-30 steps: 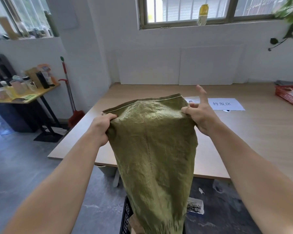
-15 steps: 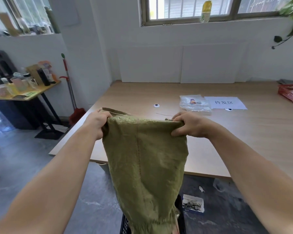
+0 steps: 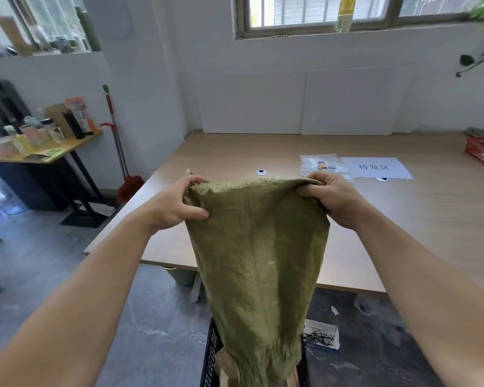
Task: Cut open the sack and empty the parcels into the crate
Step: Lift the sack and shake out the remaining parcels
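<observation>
So, we're gripping the green sack [image 3: 257, 261] with left hand [image 3: 176, 203] and right hand [image 3: 333, 199], frayed end dangling into black crate [image 3: 211, 354], brown parcels [image 3: 226, 368] inside.

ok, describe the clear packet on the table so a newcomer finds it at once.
Start at the wide wooden table; a white printed sheet lies flat on it. The clear packet sits against that sheet's left edge, just beyond the right hand. It alone is see-through and crinkled, with a coloured label inside.
</observation>
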A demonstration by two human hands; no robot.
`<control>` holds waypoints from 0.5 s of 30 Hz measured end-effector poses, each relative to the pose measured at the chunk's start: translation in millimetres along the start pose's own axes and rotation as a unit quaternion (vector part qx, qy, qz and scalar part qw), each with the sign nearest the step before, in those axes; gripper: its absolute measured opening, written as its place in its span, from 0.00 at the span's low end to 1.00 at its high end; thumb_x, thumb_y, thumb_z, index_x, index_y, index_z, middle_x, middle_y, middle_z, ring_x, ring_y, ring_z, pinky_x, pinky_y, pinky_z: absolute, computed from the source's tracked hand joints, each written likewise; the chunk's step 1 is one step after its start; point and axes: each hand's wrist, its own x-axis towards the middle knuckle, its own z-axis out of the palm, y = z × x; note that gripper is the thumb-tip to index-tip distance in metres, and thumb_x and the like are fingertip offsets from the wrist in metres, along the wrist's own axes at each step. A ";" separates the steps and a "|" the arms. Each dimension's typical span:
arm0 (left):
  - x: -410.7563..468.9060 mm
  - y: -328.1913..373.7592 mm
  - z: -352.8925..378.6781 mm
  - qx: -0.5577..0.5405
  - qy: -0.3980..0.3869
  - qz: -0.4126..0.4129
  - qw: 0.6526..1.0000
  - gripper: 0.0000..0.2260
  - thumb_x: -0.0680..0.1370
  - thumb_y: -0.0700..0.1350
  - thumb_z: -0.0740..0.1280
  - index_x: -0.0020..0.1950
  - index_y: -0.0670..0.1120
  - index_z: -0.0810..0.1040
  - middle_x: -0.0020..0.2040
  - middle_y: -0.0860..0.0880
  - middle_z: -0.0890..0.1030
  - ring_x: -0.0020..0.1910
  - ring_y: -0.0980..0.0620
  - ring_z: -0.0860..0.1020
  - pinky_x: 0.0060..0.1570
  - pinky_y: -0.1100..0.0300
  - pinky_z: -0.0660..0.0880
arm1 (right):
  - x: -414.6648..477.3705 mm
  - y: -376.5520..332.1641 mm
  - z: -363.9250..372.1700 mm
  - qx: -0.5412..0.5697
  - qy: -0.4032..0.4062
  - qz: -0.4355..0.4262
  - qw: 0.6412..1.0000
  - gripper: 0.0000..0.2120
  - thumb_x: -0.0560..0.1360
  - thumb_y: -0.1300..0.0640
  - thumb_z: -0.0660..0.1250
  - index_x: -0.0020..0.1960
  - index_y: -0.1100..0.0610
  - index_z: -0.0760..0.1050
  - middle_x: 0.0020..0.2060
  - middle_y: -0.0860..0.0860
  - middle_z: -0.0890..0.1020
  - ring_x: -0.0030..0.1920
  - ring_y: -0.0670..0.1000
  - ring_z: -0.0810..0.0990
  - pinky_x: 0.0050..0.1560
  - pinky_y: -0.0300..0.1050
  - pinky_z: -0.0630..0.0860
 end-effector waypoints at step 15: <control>5.1 -6.9 10.2 -0.269 0.068 -0.044 0.960 0.06 0.80 0.39 0.65 0.56 0.45 0.76 0.49 0.46 0.77 0.46 0.47 0.75 0.47 0.50 0.73 | 8.7 5.4 6.2 0.063 0.205 -0.055 0.975 0.04 0.76 0.54 0.69 0.47 0.51 0.74 0.46 0.54 0.80 0.48 0.54 0.79 0.57 0.59 0.78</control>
